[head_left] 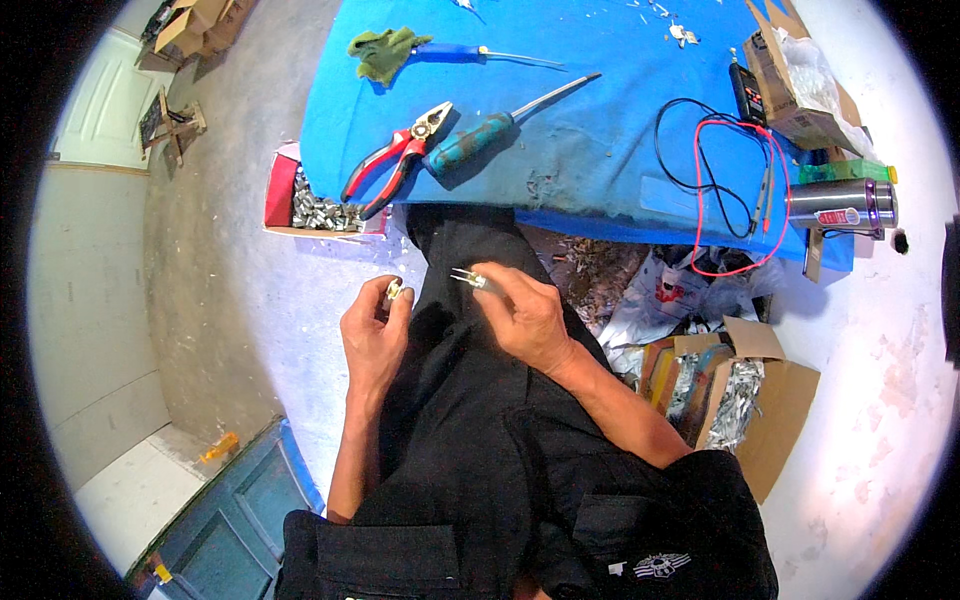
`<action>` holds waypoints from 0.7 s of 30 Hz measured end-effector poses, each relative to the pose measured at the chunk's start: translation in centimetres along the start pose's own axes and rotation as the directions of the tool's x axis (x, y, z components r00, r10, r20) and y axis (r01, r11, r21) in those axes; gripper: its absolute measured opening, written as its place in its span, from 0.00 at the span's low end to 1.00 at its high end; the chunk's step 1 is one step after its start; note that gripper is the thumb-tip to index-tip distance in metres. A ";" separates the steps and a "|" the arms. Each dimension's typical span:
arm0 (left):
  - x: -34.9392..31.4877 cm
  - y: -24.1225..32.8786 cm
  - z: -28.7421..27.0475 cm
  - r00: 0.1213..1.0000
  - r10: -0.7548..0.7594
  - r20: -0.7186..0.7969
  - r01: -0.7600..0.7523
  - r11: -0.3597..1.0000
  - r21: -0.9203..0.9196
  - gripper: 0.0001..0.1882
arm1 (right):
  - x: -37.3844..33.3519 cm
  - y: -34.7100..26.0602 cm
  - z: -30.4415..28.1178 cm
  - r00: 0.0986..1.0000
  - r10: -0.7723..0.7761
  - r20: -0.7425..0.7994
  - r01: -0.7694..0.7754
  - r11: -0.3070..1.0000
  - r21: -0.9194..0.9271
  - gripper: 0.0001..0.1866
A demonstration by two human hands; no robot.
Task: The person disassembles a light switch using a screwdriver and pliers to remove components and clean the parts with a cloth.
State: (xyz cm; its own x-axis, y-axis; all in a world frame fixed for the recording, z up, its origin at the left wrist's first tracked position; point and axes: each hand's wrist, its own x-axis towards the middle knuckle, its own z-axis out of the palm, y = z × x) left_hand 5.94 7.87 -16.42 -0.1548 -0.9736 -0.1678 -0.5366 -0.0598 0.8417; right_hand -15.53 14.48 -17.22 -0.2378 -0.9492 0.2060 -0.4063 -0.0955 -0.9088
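Observation:
Above my lap, my left hand [374,332] pinches a small pale and brass-coloured piece [394,290] between thumb and fingertips. Its exact kind is too small to make out. To the right of it, my right hand [527,318] is closed on a small plug part [470,278], whose two thin metal prongs point left toward the other hand. The two pieces are apart. On the blue-covered table [590,150] beyond my hands lie red-and-black pliers [402,158] and a teal-handled screwdriver [480,140].
A box of small metal pieces [325,208] stands left of the table edge. A blue screwdriver [450,51] lies by a green cloth [384,55]. At right are a meter [747,95] with red and black leads and a steel flask [845,204]. Cartons of metal strips [735,400] stand below.

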 end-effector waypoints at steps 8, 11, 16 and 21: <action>0.2 2.0 -0.9 0.993 0.117 0.027 -0.117 0.993 -0.004 0.11 | 0.1 -1.1 -0.5 0.999 0.023 0.046 -0.026 0.998 0.065 0.15; 0.1 2.9 -1.2 0.986 0.151 0.070 -0.151 0.988 0.002 0.12 | 0.3 -1.1 -0.6 1.000 -0.022 0.022 0.021 0.999 0.049 0.15; -0.1 3.7 -1.0 0.983 0.140 0.119 -0.136 0.990 -0.044 0.12 | 0.3 -0.8 -0.4 0.997 -0.077 0.003 0.077 0.996 0.038 0.15; 0.8 2.3 -1.3 0.982 0.182 0.044 -0.184 0.982 0.040 0.12 | 0.2 -0.8 -0.5 0.998 -0.045 -0.031 0.048 0.996 0.074 0.17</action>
State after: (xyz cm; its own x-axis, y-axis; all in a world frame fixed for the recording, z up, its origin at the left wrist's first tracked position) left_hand 5.66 6.68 -13.92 -0.2865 -0.9575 -0.0347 -0.5316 0.1287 0.8372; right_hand -15.72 14.49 -16.27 -0.2464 -0.9341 0.2582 -0.3511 -0.1623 -0.9222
